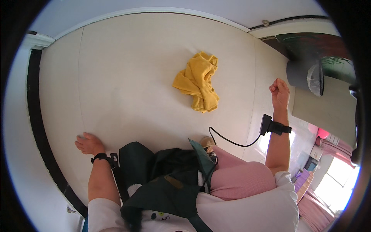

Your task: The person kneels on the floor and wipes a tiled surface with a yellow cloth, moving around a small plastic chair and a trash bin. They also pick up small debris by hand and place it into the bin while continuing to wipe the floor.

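A crumpled yellow cloth [200, 82] lies on the pale tiled floor [130, 72] in front of me. My left hand [89, 143] is low at the left with its fingers apart and nothing in it; a black strap circles the wrist. Out to the right, my right hand [280, 92] is raised with its fingers curled in, and no object shows in it. A black device [265, 124] is strapped to that forearm, with a black cable running from it towards my lap. Both hands are apart from the cloth.
A grey bin [298, 74] with a plastic liner is beyond my right hand, beside a dark patterned panel. White skirting [162, 10] edges the floor ahead. A door [43, 185] with a black strip along its base is at the left. Pink curtains hang by a window at the lower right.
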`<state>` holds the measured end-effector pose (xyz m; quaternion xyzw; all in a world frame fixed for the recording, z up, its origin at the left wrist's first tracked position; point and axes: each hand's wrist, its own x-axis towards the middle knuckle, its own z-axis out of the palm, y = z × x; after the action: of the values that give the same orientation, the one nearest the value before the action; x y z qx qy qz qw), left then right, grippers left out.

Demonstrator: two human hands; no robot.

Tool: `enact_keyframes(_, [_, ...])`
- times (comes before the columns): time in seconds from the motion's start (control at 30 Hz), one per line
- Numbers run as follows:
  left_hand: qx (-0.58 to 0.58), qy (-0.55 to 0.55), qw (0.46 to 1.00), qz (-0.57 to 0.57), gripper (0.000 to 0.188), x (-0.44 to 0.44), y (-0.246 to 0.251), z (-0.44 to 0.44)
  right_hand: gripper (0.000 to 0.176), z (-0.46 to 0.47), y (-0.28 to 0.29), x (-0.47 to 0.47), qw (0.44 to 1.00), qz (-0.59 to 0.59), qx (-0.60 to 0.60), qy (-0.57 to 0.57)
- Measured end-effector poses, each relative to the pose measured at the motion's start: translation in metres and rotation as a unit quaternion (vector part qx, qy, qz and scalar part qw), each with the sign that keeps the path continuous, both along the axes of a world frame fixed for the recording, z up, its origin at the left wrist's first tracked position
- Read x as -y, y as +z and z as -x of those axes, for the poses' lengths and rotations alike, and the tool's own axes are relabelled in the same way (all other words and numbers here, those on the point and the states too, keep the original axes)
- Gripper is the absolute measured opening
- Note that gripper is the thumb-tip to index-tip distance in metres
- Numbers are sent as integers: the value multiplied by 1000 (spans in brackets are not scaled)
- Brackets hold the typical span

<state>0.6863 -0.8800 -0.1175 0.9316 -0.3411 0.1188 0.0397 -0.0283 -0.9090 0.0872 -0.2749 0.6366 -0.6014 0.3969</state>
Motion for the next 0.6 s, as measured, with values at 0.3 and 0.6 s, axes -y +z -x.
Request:
enact_keyframes(0.3, [-16,0,1000,18,50,2,-3,-4,9,-50,-6,0,994,-91,-4,69])
enact_keyframes(0.6, [18,-5,999,-38,45,6,7,1,8,-81,41,-13,982,-125,-88,109])
